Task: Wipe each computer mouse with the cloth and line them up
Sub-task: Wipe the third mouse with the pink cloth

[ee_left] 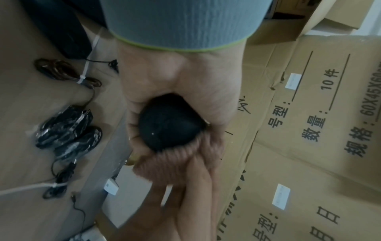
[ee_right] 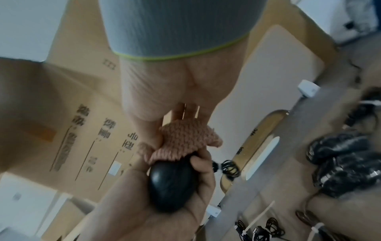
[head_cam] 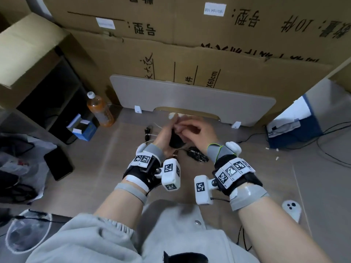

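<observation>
My left hand [head_cam: 164, 136] is held above the floor with its fingers curled round a black computer mouse [head_cam: 175, 141]. In the left wrist view the mouse [ee_left: 169, 124] sits deep in the palm. My right hand [head_cam: 191, 128] holds a pink knitted cloth [ee_right: 185, 140] bunched against the front end of the mouse [ee_right: 171, 184]. The cloth [ee_left: 177, 156] covers that end, so the buttons are hidden. Two more black mice in clear plastic wrap [head_cam: 197, 156] lie on the floor just below my hands, side by side [ee_left: 66, 128].
Tied cable bundles [ee_left: 62, 70] lie near the wrapped mice. A beige board [head_cam: 190, 95] leans on cardboard boxes [head_cam: 228, 59] ahead. An orange drink bottle [head_cam: 100, 111], a blue box [head_cam: 83, 129] and a black phone [head_cam: 58, 164] are left; a white controller [head_cam: 291, 209] is right.
</observation>
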